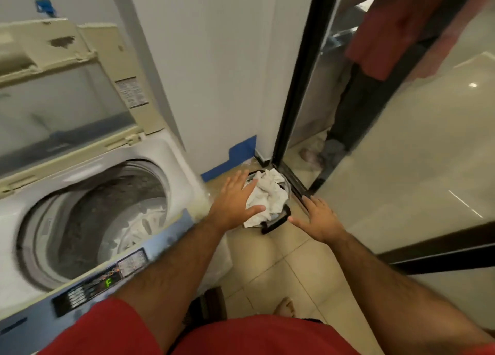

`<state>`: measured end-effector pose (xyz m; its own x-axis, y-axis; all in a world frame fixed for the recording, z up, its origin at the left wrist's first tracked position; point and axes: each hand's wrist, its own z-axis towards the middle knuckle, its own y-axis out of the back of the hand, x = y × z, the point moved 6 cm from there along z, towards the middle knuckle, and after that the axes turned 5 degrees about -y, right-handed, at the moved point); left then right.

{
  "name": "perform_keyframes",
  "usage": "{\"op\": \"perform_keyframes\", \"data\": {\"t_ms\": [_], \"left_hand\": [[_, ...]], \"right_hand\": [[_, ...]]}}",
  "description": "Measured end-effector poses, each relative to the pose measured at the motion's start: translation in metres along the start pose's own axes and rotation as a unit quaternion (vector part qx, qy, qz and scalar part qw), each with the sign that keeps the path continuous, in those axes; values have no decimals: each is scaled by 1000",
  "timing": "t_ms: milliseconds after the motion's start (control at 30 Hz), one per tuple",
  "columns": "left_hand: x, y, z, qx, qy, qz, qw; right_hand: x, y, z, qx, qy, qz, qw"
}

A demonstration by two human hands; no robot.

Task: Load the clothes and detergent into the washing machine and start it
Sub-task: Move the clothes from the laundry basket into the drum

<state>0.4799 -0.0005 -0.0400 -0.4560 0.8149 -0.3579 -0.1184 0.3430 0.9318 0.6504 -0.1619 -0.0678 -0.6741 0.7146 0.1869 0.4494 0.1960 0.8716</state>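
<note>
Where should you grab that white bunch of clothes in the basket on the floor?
Probably from above, at the top of the white clothes. They lie crumpled and heaped over the rim of the basket, so the raised folds give fingers something to close round. The left hand already hovers open over that heap; the right hand is open beside the basket.

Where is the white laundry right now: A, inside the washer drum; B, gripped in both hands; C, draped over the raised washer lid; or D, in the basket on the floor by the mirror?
D: the crumpled white laundry sits in the basket on the floor tiles by the mirror, while the left hand and right hand reach toward it with fingers spread, gripping nothing.
</note>
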Motion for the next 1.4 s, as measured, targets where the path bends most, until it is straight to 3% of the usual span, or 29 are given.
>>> {"op": "perform_keyframes", "data": {"t_ms": [133,300,833,1033,1400], "left_hand": [[-44,-26,41,9,4,-10,1000],[-52,-54,67,32,38,-45,998],[66,-149,171,127,231,-136,955],[124,-213,207,144,288,-197,926],[208,-393,225,153,356,-243,889]], "right_hand": [[-63,12,15,17,-10,0,1000],[-103,24,45,26,-11,14,999],[-66,2,246,139,2,16,990],[-42,-50,330,170,3,67,983],[-26,-246,463,264,9,66,962]]}}
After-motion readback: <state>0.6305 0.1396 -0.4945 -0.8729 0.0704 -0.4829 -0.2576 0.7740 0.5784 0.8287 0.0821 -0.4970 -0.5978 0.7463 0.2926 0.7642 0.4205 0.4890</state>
